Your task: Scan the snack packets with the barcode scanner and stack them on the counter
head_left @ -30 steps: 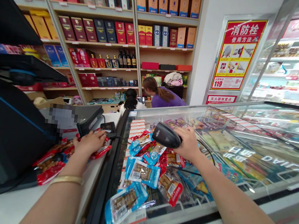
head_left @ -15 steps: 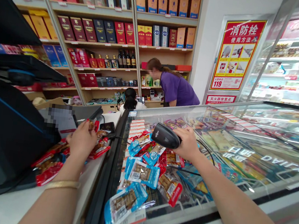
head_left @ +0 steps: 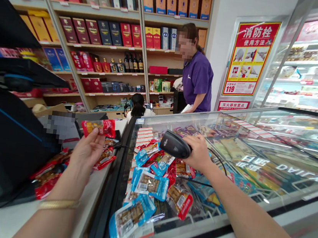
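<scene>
My left hand (head_left: 89, 150) pinches a red snack packet (head_left: 100, 127) and holds it up over the counter at the left. Closed around the handle of a black barcode scanner (head_left: 175, 144), my right hand (head_left: 198, 151) is above the glass freezer lid, and the scanner's head points left. Below the scanner lies a pile of snack packets, among them a blue packet (head_left: 150, 183) and a red-ended packet (head_left: 179, 201). More red packets (head_left: 48, 180) lie on the counter beside the black monitor, partly hidden by my left forearm.
A black checkout terminal (head_left: 7, 146) stands at the left on the white counter (head_left: 19, 219). The freezer (head_left: 239, 221) stretches to the right. Behind it, a person in purple (head_left: 198, 79) stands by the shelves, and a dark-haired person (head_left: 139, 107) is lower down. The scanner's cable crosses the lid.
My left hand has risen slightly from the counter packets with a red packet in its fingers. The person in purple has straightened up. My right hand and the scanner have barely moved.
</scene>
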The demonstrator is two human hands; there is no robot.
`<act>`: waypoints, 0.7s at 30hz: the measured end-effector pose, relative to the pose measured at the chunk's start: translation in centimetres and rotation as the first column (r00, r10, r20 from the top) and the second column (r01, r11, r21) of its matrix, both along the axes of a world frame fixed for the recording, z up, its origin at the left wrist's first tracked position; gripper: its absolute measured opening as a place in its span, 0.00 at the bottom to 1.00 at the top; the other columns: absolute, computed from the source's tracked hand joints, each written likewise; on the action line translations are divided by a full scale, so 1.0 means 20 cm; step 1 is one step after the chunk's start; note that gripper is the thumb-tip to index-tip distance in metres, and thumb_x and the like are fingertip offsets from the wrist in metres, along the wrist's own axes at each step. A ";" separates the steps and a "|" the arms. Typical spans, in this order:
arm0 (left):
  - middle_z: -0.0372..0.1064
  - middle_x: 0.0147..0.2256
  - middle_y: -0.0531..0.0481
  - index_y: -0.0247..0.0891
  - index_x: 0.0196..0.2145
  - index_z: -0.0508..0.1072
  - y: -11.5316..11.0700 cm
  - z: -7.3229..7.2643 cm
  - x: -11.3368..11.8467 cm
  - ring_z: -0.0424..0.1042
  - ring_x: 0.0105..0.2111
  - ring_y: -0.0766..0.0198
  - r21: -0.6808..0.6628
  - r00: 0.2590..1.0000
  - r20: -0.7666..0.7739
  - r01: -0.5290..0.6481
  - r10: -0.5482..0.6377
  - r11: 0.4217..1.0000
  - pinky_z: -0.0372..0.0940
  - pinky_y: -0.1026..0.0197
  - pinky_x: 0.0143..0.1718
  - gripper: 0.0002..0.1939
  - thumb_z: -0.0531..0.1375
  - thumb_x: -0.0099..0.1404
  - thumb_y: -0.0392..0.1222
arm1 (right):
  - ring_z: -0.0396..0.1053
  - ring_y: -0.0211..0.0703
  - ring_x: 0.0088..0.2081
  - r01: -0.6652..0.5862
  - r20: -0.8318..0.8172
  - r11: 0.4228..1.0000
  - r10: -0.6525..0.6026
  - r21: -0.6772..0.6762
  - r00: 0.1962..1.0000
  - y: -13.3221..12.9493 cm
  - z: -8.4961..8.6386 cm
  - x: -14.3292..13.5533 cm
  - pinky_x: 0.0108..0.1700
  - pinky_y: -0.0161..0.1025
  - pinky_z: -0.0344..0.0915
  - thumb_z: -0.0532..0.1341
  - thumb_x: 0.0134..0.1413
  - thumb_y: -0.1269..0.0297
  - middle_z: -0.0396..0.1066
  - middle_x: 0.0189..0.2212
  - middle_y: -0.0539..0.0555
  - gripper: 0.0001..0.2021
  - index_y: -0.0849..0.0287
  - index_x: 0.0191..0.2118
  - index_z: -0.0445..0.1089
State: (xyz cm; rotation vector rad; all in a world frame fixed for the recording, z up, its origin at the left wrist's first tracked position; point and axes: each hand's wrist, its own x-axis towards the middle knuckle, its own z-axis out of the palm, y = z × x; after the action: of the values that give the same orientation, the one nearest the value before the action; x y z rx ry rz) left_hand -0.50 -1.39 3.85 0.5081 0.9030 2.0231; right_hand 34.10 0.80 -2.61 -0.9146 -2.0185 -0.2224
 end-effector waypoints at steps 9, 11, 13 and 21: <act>0.66 0.26 0.53 0.34 0.52 0.70 -0.09 -0.04 0.03 0.56 0.12 0.79 0.045 0.798 0.265 0.551 -0.542 0.833 0.51 0.79 0.10 0.25 0.45 0.65 0.21 | 0.69 0.45 0.34 -0.083 0.005 0.996 0.083 0.038 0.997 -0.03 0.03 0.00 0.43 0.44 0.48 0.63 0.48 0.59 0.75 0.31 0.53 0.11 0.57 0.38 0.74; 0.69 0.28 0.50 0.33 0.52 0.70 -0.09 -0.05 0.06 0.54 0.12 0.77 -0.055 0.793 0.130 0.605 -0.595 0.795 0.50 0.76 0.08 0.22 0.47 0.65 0.24 | 0.70 0.45 0.35 -0.136 0.020 0.991 0.136 0.015 0.991 -0.04 0.04 0.00 0.43 0.44 0.49 0.63 0.48 0.58 0.76 0.31 0.53 0.12 0.57 0.38 0.73; 0.69 0.27 0.50 0.33 0.51 0.70 -0.09 -0.07 0.09 0.54 0.12 0.75 -0.121 0.802 -0.044 0.588 -0.596 0.800 0.50 0.73 0.08 0.18 0.51 0.65 0.28 | 0.70 0.45 0.35 -0.187 0.030 0.982 0.187 -0.018 0.982 -0.06 0.05 -0.01 0.43 0.44 0.49 0.64 0.48 0.56 0.76 0.31 0.53 0.13 0.57 0.38 0.73; 0.68 0.24 0.59 0.45 0.48 0.65 -0.09 -0.13 0.21 0.60 0.12 0.72 0.071 0.716 -0.617 0.464 -0.326 0.883 0.53 0.71 0.12 0.20 0.63 0.59 0.39 | 0.71 0.44 0.32 -0.377 0.021 0.910 0.387 -0.173 0.922 -0.10 0.08 -0.06 0.37 0.39 0.56 0.67 0.48 0.56 0.76 0.30 0.52 0.10 0.56 0.35 0.72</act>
State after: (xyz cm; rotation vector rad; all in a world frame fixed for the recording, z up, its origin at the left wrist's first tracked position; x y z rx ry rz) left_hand 3.69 -3.25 1.32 1.4010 0.8206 1.5729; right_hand 32.88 -1.10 -0.98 -0.5962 -2.2454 0.1432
